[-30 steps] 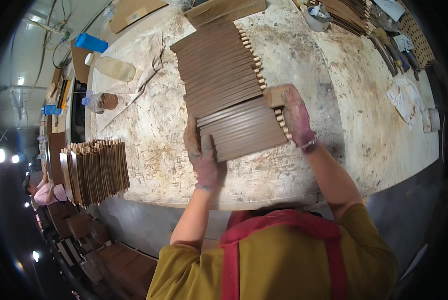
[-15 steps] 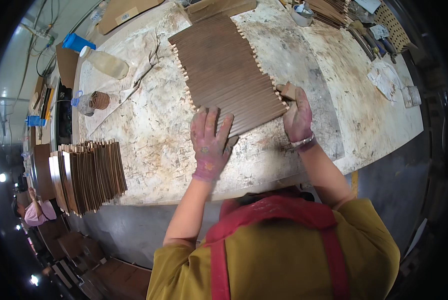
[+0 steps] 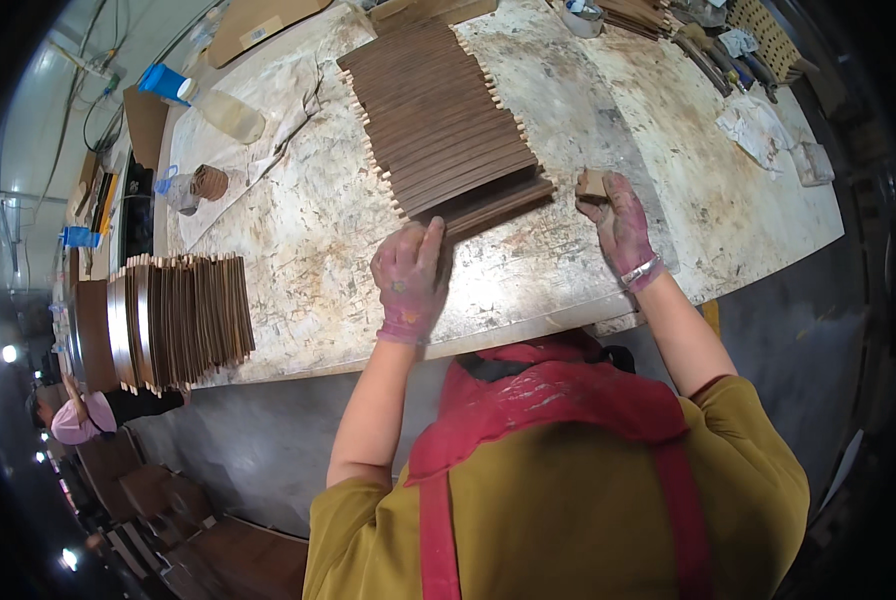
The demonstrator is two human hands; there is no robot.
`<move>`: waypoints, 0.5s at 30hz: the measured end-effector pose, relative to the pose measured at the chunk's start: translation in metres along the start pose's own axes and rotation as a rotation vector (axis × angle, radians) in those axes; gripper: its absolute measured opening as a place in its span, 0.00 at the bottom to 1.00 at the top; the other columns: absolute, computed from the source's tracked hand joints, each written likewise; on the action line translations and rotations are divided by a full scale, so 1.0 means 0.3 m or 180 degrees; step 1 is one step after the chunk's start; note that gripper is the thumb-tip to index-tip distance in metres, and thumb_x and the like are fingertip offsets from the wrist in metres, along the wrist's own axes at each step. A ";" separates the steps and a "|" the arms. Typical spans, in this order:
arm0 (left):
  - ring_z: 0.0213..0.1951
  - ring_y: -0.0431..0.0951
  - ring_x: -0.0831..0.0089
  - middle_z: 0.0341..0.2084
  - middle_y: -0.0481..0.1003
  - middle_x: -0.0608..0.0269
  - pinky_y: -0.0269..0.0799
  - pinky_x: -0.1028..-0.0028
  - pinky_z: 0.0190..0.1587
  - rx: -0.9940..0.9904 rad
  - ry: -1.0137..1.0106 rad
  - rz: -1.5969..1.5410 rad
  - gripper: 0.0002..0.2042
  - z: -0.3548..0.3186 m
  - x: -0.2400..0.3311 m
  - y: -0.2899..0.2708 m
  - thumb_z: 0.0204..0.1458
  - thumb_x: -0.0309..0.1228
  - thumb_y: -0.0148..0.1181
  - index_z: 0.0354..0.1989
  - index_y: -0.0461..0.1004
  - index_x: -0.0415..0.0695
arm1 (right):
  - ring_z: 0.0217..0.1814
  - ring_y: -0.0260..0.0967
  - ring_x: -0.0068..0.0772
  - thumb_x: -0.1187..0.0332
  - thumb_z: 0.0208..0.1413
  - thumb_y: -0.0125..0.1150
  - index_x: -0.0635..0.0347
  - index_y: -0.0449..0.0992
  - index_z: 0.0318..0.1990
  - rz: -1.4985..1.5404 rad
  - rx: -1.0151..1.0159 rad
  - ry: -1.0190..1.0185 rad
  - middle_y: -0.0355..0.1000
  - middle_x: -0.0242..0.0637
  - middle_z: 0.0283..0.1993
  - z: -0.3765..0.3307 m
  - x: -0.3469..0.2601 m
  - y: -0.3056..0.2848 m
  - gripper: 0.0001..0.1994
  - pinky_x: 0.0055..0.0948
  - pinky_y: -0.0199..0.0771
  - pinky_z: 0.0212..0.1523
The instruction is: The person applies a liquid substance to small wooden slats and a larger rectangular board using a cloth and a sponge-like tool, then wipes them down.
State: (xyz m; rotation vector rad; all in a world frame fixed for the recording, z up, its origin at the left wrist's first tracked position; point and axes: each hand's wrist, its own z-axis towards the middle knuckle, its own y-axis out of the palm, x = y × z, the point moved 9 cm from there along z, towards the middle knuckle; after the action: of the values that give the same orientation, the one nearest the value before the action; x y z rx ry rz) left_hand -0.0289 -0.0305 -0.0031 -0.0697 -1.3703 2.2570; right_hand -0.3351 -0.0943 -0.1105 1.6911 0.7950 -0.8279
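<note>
Dark brown wooden slats [image 3: 423,110] with pale pegged ends lie side by side in a long row on the worktable. At the near end of the row, one slat [image 3: 503,205] is tipped up, with a dark gap behind it. My left hand [image 3: 408,278], in a pink-purple glove, is closed on the left end of this slat. Apart from the row, to its right, my right hand [image 3: 623,230] grips a small tan block [image 3: 594,184] between thumb and fingers. The block looks like a sanding block.
More slats [image 3: 188,315] stand on edge in a stack at the table's left. Beyond are a bottle of pale liquid [image 3: 226,115], a blue cup [image 3: 163,82] and a brown roll [image 3: 210,182]. Tools [image 3: 728,65] and a crumpled white cloth [image 3: 756,132] lie far right. A person [image 3: 78,415] is at far left.
My right hand has moved right, away from the row's edge, still with the block. My left hand has gone from lying flat on the slats to gripping the nearest one, now tipped up.
</note>
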 end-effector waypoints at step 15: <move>0.58 0.65 0.52 0.53 0.68 0.54 0.58 0.55 0.64 -0.1264 0.0495 -0.0458 0.33 -0.047 0.122 -0.055 0.44 0.47 0.68 0.59 0.69 0.46 | 0.33 0.68 0.20 0.61 0.63 0.58 0.64 0.72 0.49 -0.1230 -0.0499 0.0485 0.72 0.32 0.35 -0.166 -0.030 0.020 0.15 0.20 0.70 0.32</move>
State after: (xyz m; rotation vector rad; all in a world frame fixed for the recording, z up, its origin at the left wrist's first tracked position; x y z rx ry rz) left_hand -0.0506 0.0031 0.0114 -0.2652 -1.6595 1.7973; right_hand -0.3278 -0.0488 -0.0892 1.4944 1.2857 -0.8759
